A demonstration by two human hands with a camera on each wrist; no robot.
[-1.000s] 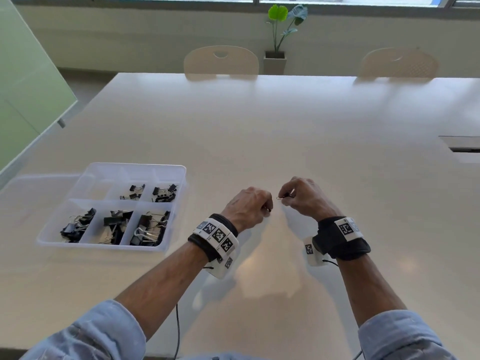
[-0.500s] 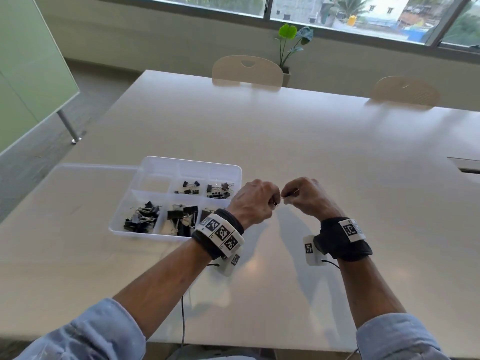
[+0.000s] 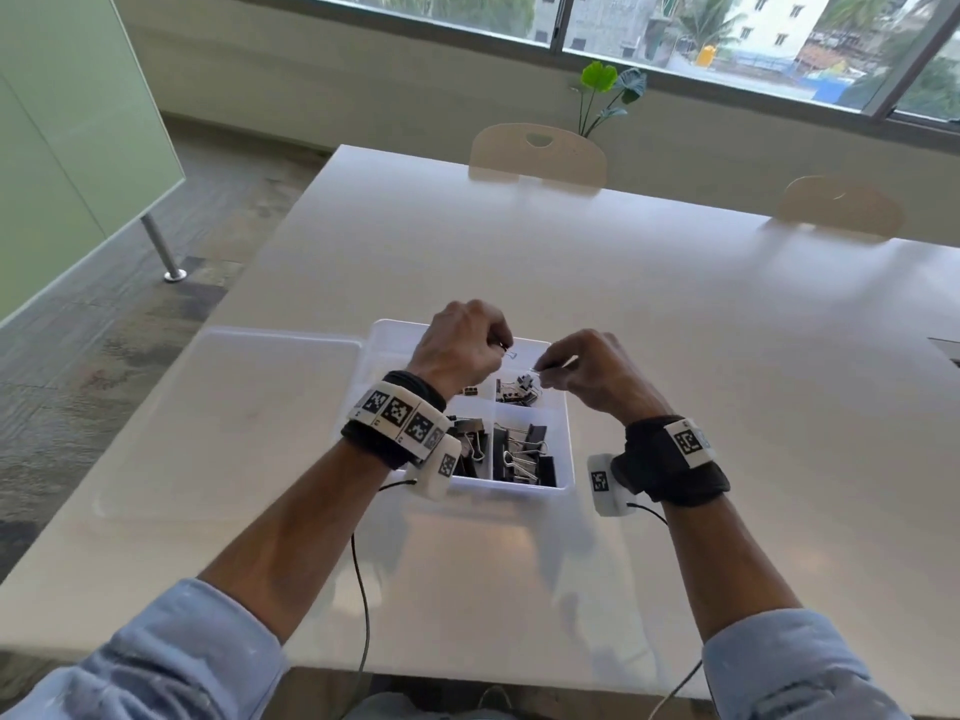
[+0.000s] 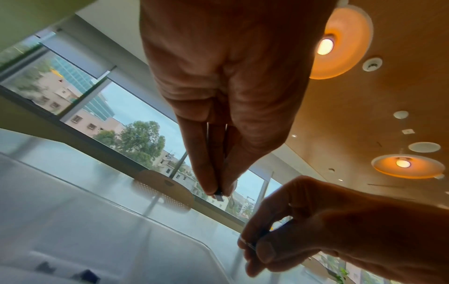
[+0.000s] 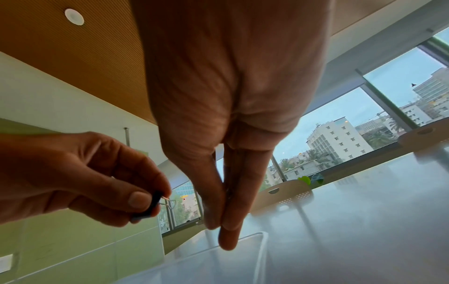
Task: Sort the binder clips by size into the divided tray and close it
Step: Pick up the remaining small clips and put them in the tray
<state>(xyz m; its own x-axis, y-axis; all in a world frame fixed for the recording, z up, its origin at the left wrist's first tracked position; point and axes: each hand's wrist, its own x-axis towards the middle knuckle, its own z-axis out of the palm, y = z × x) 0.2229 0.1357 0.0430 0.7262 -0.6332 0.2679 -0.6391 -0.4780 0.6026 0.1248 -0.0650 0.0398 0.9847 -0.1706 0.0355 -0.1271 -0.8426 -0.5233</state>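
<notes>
Black and small, a binder clip [image 3: 506, 350] sits pinched between the thumb and forefinger of the left hand [image 3: 460, 345], held above the far compartments of the divided tray [image 3: 567, 433]. Its silver wire loop points toward the right hand [image 3: 587, 374]; in the right wrist view the clip [image 5: 154, 204] runs with its long axis slanting down and left, the wire sticking out at the upper end. The right hand's thumb and forefinger are pressed together on something thin and silvery, too small to make out.

The clear plastic tray stands near the middle of the table [image 3: 675, 330], toward its near edge. Its near compartments hold large black clips [image 3: 524, 454], lying at mixed angles; a far compartment holds smaller ones [image 3: 519, 389]. The tray's clear lid [image 3: 234, 407] lies flat and open on the tray's left side, reaching toward the table's left edge.

No brand or readable writing shows on clips or tray. Both wrists carry black bands with white blocks printed in black-and-white square marker patterns [image 3: 400, 413].

Two pale chairs [image 3: 537, 153] stand at the far edge, a green plant [image 3: 608, 90] behind them.
</notes>
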